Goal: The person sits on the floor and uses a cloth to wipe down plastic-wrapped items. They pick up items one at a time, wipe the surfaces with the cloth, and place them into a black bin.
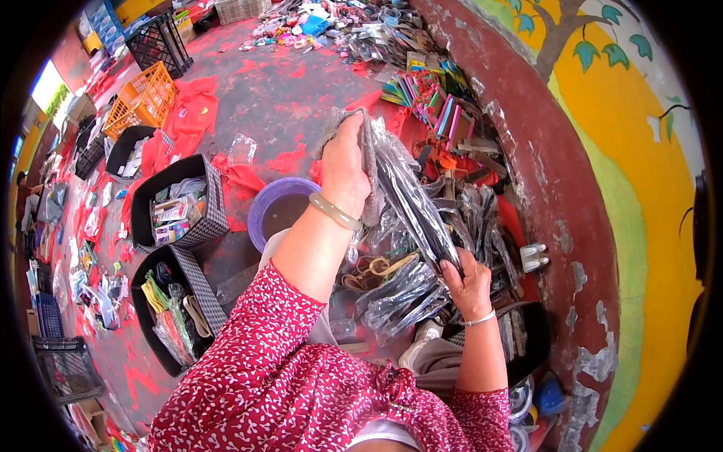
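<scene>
A: What are the hands doing?
B: The right hand pinches the lower end of a clear-wrapped dark pack, thumb on top. The left hand holds a grey cloth beside the pack's upper end; its fingertips are hidden, so I cannot tell how tightly they close.

A: So where is the pack?
B: Up off the floor, slanting between both hands, above a pile of wrapped packs.

A: How far along would you say it is?
B: My reading is that this pack is being wiped and isn't put down yet. Judging by the pile, plenty remain. I cannot tell which of those are already wiped.

A: Anything in the way?
B: The pile crowds the knees, with a black bin by the right forearm. A purple basin stands just beyond the left forearm, and two filled checked bins, one nearer and one farther, take up the left.

A: And farther out?
B: Colourful goods lie along the red wall base. Past them are an orange crate, a black crate and a loose heap.
</scene>
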A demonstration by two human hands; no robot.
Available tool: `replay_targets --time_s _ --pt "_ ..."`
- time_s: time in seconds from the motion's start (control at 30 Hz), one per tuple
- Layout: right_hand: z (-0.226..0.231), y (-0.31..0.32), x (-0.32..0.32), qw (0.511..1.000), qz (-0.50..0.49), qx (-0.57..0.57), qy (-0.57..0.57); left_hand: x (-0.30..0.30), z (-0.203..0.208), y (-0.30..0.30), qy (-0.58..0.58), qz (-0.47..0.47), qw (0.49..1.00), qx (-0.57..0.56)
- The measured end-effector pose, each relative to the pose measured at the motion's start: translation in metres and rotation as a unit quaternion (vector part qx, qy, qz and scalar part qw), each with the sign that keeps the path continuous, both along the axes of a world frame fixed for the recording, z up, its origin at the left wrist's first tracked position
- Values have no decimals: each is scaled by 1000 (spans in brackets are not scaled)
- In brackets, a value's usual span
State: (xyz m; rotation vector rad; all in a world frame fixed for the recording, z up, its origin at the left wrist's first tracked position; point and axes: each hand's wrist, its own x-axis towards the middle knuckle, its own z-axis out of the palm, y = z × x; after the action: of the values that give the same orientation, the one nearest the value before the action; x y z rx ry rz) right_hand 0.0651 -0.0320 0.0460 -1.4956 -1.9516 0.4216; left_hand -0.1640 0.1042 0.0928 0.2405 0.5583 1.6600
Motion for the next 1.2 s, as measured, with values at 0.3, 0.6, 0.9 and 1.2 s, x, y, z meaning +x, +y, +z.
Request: replay_targets --time_s 0.3,0.6,0.9,1.2 --pt "-9 0 -8 981 21 -76 176 7 17 -16 -53 -231 963 129" --pt "-17 -2 -33 969 -43 -69 234 51 -18 -21 24 -240 964 110" --pt "-11 12 -33 963 -124 27 236 91 -28 -63 132 -280 947 84" --pt "24 33 30 950 -149 4 275 90 -36 -62 231 -327 905 146"
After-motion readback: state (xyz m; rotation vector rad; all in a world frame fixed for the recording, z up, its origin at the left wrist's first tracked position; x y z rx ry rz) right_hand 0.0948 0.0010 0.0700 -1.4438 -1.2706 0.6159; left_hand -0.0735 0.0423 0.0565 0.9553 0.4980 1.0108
